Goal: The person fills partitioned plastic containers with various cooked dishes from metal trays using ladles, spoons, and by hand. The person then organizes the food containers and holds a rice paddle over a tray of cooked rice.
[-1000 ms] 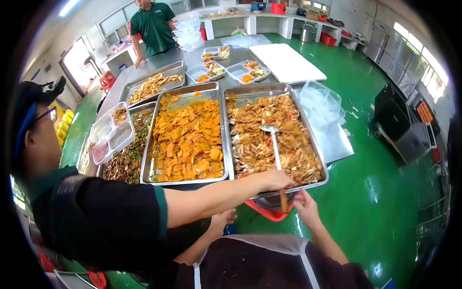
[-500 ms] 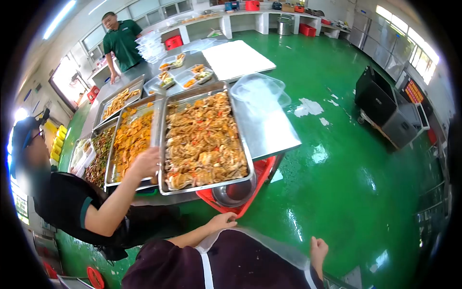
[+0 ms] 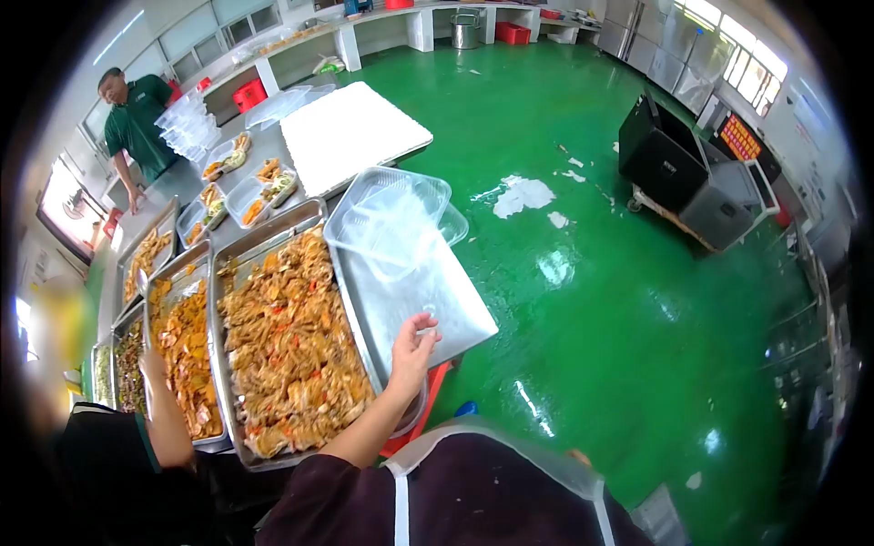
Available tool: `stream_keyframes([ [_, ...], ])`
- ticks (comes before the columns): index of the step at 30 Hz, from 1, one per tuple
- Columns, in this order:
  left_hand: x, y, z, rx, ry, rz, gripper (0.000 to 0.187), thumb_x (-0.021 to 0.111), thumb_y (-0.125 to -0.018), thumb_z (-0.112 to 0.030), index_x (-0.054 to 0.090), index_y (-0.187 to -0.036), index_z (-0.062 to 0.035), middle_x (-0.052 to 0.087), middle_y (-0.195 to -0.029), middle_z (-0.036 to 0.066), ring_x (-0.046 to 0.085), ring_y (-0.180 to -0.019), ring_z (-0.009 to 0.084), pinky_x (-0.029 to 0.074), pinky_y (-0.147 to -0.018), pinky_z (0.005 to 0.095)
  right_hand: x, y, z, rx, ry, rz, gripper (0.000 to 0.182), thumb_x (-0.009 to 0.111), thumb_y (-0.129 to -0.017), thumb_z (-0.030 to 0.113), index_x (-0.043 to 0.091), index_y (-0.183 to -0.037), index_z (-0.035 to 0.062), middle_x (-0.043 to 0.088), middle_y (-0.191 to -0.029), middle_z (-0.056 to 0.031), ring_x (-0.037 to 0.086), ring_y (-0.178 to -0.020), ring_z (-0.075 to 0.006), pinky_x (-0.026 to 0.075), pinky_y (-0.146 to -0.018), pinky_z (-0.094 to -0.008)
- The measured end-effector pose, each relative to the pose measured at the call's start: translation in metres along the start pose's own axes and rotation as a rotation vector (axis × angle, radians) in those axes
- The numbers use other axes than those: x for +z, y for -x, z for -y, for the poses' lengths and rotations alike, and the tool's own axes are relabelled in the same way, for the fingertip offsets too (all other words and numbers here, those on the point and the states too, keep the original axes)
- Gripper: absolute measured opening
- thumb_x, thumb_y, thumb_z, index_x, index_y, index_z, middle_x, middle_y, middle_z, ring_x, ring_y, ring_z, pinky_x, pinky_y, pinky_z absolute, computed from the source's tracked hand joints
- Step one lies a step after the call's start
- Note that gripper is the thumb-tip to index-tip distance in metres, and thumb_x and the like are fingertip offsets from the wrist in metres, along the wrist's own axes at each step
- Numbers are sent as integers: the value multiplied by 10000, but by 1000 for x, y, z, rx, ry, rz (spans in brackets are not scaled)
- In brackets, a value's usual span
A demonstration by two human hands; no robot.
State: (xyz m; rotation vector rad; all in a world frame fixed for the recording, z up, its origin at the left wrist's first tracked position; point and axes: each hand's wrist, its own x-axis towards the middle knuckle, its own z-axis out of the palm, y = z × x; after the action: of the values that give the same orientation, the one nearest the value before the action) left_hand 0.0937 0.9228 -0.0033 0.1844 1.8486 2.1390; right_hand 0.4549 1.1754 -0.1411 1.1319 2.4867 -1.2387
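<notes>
My left hand [image 3: 414, 350] is stretched over the near part of the steel table [image 3: 460, 314], fingers loosely bent and apart, with nothing in it. Just left of it lies a deep metal tray [image 3: 291, 355] full of browned, shredded-looking food with red bits. Beyond my fingers, clear plastic containers or lids [image 3: 391, 214] lie stacked at the table's edge. Only a sliver of my right hand [image 3: 580, 457] shows beside my apron; its fingers are hidden.
A co-worker's hand [image 3: 153, 364] is over a tray of orange-brown food [image 3: 187, 318]. Filled plastic boxes [image 3: 246, 202] and a white slab [image 3: 355, 127] lie farther back. Another person [image 3: 146, 123] stands beyond the table. Black bins [image 3: 665, 150] stand on a cart at right.
My left hand has risen from beside my apron and reached forward over the table. My right hand has dropped mostly out of sight. The view has turned right and moved closer to the table.
</notes>
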Motion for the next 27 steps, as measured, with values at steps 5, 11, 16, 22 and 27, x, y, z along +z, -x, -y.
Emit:
stream_keyframes([
  [5, 52, -66, 4, 33, -47, 247, 305, 518, -904, -85, 487, -1203, -38, 585, -1097, 60, 588, -922, 124, 454, -763, 249, -64, -66, -27, 363, -37, -98, 217, 580, -817, 261, 626, -925, 78, 615, -746, -109, 590, -653, -236, 441, -570, -361],
  [11, 106, -118, 9, -200, 153, 277, 300, 506, -927, -108, 476, -1215, -32, 586, -1144, 72, 595, -966, 147, 455, -801, 262, -109, -175, -26, 492, -23, -89, 168, 550, -834, 219, 612, -894, 75, 570, -688, -81, 536, -581, -208, 403, -504, -338],
  [16, 138, -172, 10, -200, 183, 135, 295, 506, -925, -102, 478, -1211, -34, 588, -1150, 82, 596, -981, 157, 455, -797, 264, -169, -297, -36, 494, 37, -54, 136, 526, -849, 183, 600, -869, 72, 531, -640, -58, 492, -521, -184, 371, -450, -319],
  [22, 192, -242, -19, -179, 258, -160, 271, 496, -917, -90, 489, -1181, -31, 598, -1114, 77, 606, -931, 157, 463, -782, 272, -320, -496, -39, 423, -64, -280, 120, 496, -866, 141, 587, -838, 68, 486, -582, -30, 439, -449, -155, 333, -384, -296],
  [27, 212, -285, -40, -123, 182, -286, 271, 506, -920, -99, 489, -1183, -38, 599, -1094, 67, 608, -912, 147, 467, -757, 259, -328, -749, 85, -33, -373, -207, 130, 472, -880, 106, 575, -813, 65, 448, -533, -7, 395, -388, -131, 301, -329, -277],
])
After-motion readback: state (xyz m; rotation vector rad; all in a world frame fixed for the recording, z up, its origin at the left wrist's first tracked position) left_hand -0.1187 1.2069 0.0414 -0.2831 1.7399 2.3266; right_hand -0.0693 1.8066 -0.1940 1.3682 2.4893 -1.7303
